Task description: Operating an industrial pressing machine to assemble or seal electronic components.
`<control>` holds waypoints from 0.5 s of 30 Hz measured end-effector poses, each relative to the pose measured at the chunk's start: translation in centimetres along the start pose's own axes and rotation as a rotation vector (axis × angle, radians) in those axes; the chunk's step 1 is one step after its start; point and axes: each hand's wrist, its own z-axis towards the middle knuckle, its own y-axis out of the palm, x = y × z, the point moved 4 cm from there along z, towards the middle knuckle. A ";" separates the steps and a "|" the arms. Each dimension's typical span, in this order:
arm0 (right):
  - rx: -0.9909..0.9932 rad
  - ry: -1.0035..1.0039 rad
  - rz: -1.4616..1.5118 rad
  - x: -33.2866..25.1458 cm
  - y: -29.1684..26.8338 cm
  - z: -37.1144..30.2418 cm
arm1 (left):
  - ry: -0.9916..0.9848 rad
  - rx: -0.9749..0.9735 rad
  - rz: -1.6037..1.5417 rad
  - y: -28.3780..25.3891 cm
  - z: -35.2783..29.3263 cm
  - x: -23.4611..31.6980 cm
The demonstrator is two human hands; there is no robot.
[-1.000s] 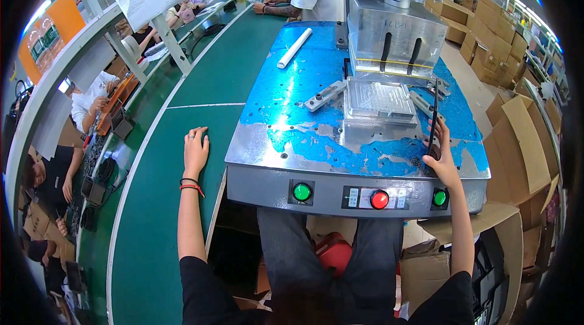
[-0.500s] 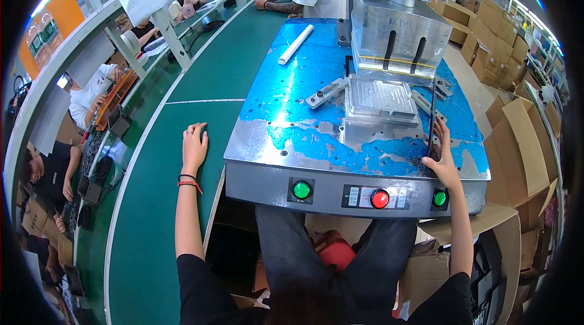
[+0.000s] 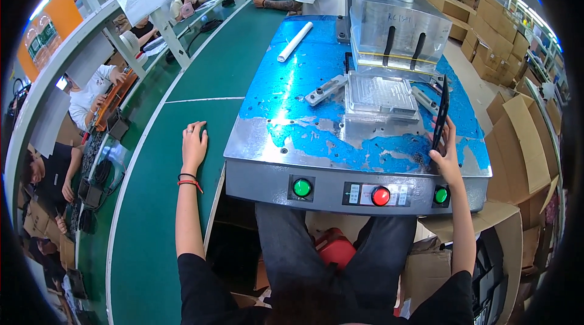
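Observation:
My left hand [image 3: 194, 146] lies on the green conveyor belt [image 3: 167, 185], fingers stretched out and holding nothing. My right hand [image 3: 448, 157] grips a thin black panel [image 3: 442, 112] by its lower end, thumb on the near side. The panel stands nearly upright and almost edge-on, so its face is mostly hidden. It is above the right part of the press table [image 3: 304, 142], which has torn blue film on it. To its left sits a clear, ridged fixture block [image 3: 382, 97], under the raised metal press head [image 3: 398, 33]; nothing dark lies on the block.
Metal clamps [image 3: 327, 90] flank the fixture, and a white tube [image 3: 295, 41] lies at the back left. Two green buttons [image 3: 302, 188] and a red button [image 3: 380, 196] line the table front. Cardboard boxes [image 3: 517, 148] stand right. Co-workers sit along the belt.
My right hand has shifted slightly right with the black panel, whose top now leans away to the right. My left hand has stayed where it was.

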 end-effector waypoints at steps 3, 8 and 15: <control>0.022 0.006 0.060 0.6 -0.3 0.0 | 0.001 -0.005 0.009 0.0 0.0 0.2; 0.029 0.008 0.208 2.0 -0.6 -0.2 | 0.004 -0.011 0.014 0.0 0.0 0.0; -0.045 0.014 0.117 2.4 -0.6 -0.2 | -0.018 -0.021 0.015 0.0 -0.1 0.1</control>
